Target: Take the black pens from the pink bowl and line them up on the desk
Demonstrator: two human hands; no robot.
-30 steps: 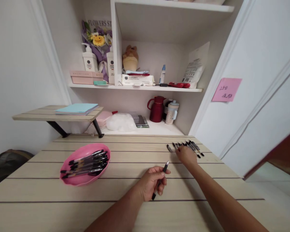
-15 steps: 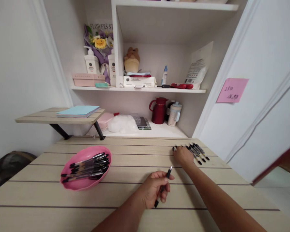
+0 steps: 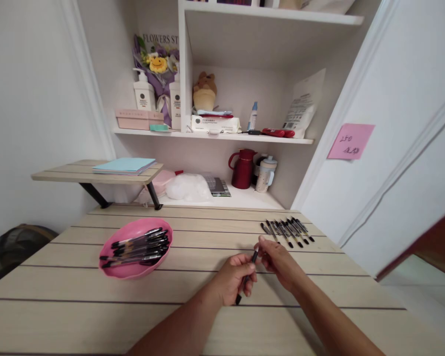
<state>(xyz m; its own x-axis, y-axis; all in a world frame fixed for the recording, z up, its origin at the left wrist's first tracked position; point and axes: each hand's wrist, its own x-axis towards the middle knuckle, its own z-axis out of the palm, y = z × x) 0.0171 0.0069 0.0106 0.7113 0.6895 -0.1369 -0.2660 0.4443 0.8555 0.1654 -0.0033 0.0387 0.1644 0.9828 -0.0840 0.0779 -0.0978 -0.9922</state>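
My left hand [image 3: 232, 279] is closed around a black pen [image 3: 246, 277] held upright over the wooden table [image 3: 77, 296]. My right hand [image 3: 278, 259] pinches the pen's top end with thumb and fingers. Behind my hands, a row of several black pens [image 3: 286, 230] lies side by side on the table. To the left, a pink bowl [image 3: 135, 249] holds several more black pens.
A small raised shelf with blue notebooks [image 3: 124, 165] stands at the back left. White shelves behind hold a red jug [image 3: 242, 169], a cup, bottles and a flower bouquet. A pink sticky note [image 3: 349, 141] is on the right wall.
My right hand has drawn back from the row of pens and now meets the top of the pen in my left hand. The row of pens lies uncovered.
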